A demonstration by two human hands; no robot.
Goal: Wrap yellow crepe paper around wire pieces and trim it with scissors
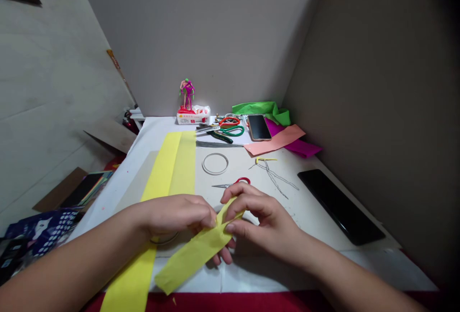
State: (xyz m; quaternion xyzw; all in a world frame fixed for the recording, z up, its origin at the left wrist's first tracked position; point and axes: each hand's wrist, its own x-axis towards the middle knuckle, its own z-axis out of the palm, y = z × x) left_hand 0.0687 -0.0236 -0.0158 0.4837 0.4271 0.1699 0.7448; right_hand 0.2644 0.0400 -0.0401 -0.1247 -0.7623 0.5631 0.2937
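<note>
Both my hands meet near the front of the white table (pixel 323 216). My left hand (pixel 178 215) is closed, its fingertips pinching the upper end of a narrow yellow paper strip (pixel 190 257). My right hand (pixel 257 218) pinches the same end from the right, with thumb and fingers wrapped round it. The strip hangs down and to the left toward the table's front edge. A long, wider yellow paper sheet (pixel 172 166) lies flat under my left arm, running from the far middle to the front edge. Small red-handled scissors (pixel 233 183) lie just beyond my right hand.
A white ring (pixel 215 163), thin wire pieces (pixel 275 178) and a long black slab (pixel 339 211) lie on the right. At the back are a phone (pixel 258 127), green, pink and salmon papers (pixel 275 140), pliers, wire coils, a tissue pack and a small figure (pixel 187 92). Walls close in behind and right.
</note>
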